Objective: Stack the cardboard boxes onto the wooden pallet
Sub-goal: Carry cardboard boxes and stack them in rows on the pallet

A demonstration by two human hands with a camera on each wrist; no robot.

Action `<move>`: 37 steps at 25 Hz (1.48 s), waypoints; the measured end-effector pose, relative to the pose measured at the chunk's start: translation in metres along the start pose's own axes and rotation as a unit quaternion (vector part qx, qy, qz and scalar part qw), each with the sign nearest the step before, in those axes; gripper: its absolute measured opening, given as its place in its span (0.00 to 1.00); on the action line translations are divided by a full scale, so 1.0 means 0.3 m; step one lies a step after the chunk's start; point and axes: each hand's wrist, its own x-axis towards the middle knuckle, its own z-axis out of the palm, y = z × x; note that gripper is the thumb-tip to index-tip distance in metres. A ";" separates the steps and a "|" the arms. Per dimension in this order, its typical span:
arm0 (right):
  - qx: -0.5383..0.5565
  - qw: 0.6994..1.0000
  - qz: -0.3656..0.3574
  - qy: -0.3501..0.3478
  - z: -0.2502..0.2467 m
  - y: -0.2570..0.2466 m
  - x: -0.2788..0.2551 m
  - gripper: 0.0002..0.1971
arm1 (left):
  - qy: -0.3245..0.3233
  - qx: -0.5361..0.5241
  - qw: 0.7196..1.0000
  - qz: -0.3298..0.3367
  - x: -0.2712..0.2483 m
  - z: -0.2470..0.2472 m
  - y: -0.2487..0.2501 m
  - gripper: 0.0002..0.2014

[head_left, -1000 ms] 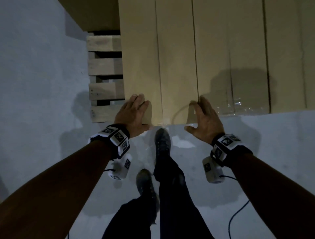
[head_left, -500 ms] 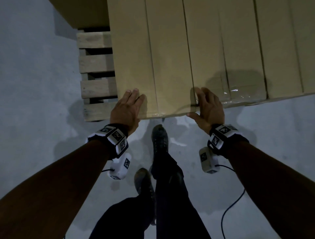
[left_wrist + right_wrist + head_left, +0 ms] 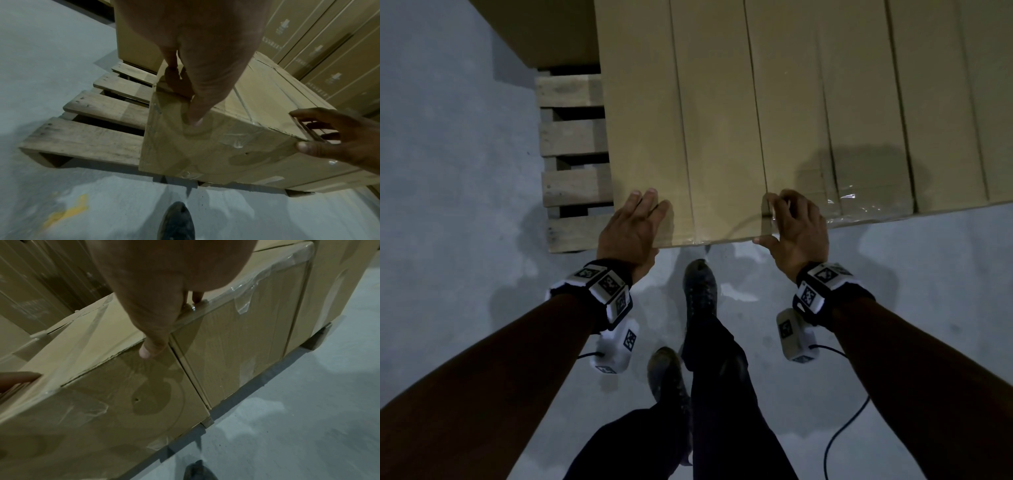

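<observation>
A long cardboard box lies on the wooden pallet, leftmost in a row of like boxes, its near end sticking out past them. My left hand rests on its near left corner, fingers flat on top. In the left wrist view that hand presses its thumb on the box's taped end face. My right hand grips the near right corner, fingers curled into the gap beside the neighbouring box. The right wrist view shows this hand with its thumb on the end face.
Bare pallet slats show left of the box. A bigger box stands at the pallet's far left. More boxes are stacked behind. My shoes stand on grey concrete close to the pallet, and a cable trails on the right.
The box has slid a little farther onto the pallet under both hands. My right fingers have curled deeper into the gap. My left hand has stayed flat on the corner.
</observation>
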 end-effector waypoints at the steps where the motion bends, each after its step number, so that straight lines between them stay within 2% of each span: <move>1: -0.005 1.000 0.001 0.000 0.003 0.000 0.000 0.39 | -0.001 -0.002 1.000 0.000 -0.002 -0.001 0.000 0.43; 8: -0.032 0.999 -0.003 0.014 0.011 -0.011 -0.009 0.39 | 0.011 -0.019 1.000 0.015 -0.019 0.000 -0.007 0.43; 20: -0.055 0.998 -0.015 0.038 0.018 -0.020 -0.012 0.38 | -0.007 -0.008 1.000 -0.005 -0.014 -0.015 0.005 0.42; 25: -0.074 0.997 -0.004 0.028 0.030 -0.012 -0.004 0.39 | -0.008 -0.012 1.000 -0.010 -0.009 -0.003 0.001 0.42; 32: -0.106 0.994 -0.013 -0.006 0.015 0.001 0.022 0.45 | -0.012 -0.009 1.000 -0.006 -0.009 -0.006 -0.001 0.42; 37: -0.118 0.993 -0.004 0.004 0.031 -0.001 0.017 0.45 | -0.016 -0.006 1.000 0.001 -0.007 -0.008 -0.005 0.42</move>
